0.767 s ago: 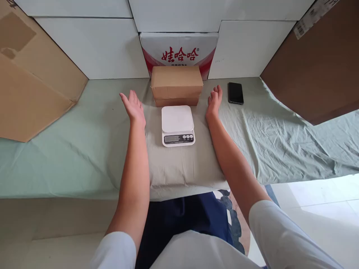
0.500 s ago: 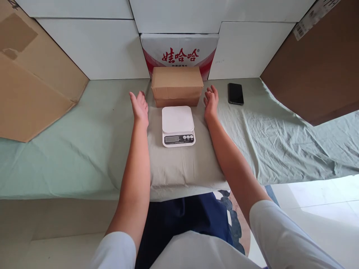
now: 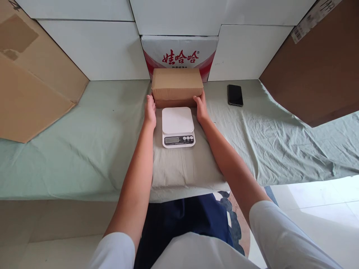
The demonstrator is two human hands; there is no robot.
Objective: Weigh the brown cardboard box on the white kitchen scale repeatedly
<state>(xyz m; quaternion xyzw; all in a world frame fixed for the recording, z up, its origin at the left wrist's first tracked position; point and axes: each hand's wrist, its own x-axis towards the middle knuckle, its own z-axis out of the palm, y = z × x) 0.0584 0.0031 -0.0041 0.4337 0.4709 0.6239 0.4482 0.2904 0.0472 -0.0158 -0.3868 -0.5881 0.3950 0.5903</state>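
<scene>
Both hands have closed in from open, spread positions: left hand (image 3: pixel 150 108) and right hand (image 3: pixel 201 106) now apparently grip the cardboard box (image 3: pixel 177 84) behind the scale (image 3: pixel 177 126)

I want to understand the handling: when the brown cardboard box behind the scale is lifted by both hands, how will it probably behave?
The brown cardboard box looks stiff: its edges are straight, so it should keep its shape. The left hand and right hand press opposite ends, so it probably will not tip. The plain cardboard seems not slippery. Its weight cannot be judged.
</scene>
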